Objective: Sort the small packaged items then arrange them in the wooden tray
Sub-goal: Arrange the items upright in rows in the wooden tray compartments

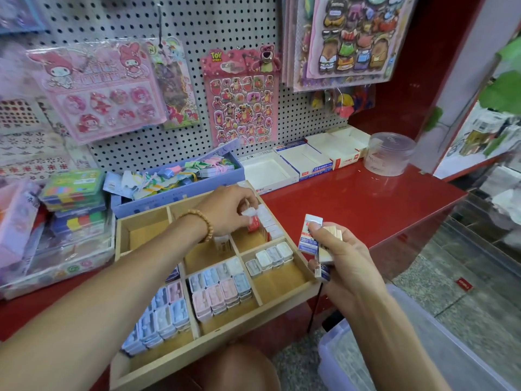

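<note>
A wooden tray (284,306) with several compartments lies on the red counter and juts over its front edge. Pastel blue packs (162,314), pink and blue packs (222,286) and white packs (270,256) fill its near compartments. My left hand (228,210), with a bead bracelet on the wrist, reaches into the far right compartment and pinches a small white and red pack (251,218) beside a row of white packs (267,221). My right hand (341,258) hovers off the tray's right side, holding a fan of several small boxed items (310,234).
Three empty cardboard display boxes (301,159) and a clear round tub (390,155) stand at the counter's back. A lilac box of lanyard items (180,176) sits behind the tray. Plastic cases (73,198) are stacked at left. A clear storage bin (423,348) stands on the floor.
</note>
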Tool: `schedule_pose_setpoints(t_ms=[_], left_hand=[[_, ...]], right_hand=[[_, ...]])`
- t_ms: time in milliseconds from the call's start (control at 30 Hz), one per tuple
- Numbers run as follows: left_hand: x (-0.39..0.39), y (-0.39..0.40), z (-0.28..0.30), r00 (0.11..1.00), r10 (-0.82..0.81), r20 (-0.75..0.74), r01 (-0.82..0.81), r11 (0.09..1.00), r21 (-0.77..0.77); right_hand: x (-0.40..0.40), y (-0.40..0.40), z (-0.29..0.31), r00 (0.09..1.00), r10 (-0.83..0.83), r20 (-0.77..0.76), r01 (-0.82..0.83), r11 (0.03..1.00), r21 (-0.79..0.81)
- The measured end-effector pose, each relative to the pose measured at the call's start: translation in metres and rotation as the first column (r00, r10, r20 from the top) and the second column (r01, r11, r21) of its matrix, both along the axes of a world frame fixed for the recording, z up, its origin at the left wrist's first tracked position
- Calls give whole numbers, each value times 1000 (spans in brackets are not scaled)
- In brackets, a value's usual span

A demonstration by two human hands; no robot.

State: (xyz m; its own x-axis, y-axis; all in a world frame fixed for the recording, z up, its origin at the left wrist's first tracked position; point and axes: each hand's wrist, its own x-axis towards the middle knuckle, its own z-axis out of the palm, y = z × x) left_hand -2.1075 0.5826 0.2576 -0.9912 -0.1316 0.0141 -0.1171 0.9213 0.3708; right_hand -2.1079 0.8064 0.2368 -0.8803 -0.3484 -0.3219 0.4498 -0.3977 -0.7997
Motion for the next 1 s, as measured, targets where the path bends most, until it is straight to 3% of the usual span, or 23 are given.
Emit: schedule_pose_setpoints(t_ms=[200, 500, 567, 633, 700, 767, 900, 1000], left_hand=[[-17, 0, -25, 1000, 6, -12, -9, 982, -189], [-16, 0, -31, 1000, 10, 6, -8, 978, -208], [-11, 4, -21, 999, 11, -48, -17, 993, -113], [2, 14, -8, 983, 60, -171, -37, 991, 130], [22, 29, 7, 972, 101, -212, -4, 910, 415], [42, 41, 18, 986, 48, -157, 53, 811, 582], [73, 37, 28, 993, -39, -115, 109, 701, 705], [93, 26, 40, 992, -30, -124, 112, 678, 726]], right_hand=[[-3, 3, -14, 1000, 6, 1, -6, 1000, 11], [1, 6, -19, 1000, 12, -18, -11, 999, 40], [4, 5, -17, 999, 37, -36, -35, 998, 57], [8, 4, -13, 996, 65, -55, -62, 996, 56], [13, 2, -7, 993, 92, -73, -88, 995, 55], [19, -3, 1, 988, 114, -103, -108, 992, 64], [30, -16, 19, 965, 184, -188, -166, 980, 108], [39, -29, 32, 940, 257, -224, -230, 963, 140]])
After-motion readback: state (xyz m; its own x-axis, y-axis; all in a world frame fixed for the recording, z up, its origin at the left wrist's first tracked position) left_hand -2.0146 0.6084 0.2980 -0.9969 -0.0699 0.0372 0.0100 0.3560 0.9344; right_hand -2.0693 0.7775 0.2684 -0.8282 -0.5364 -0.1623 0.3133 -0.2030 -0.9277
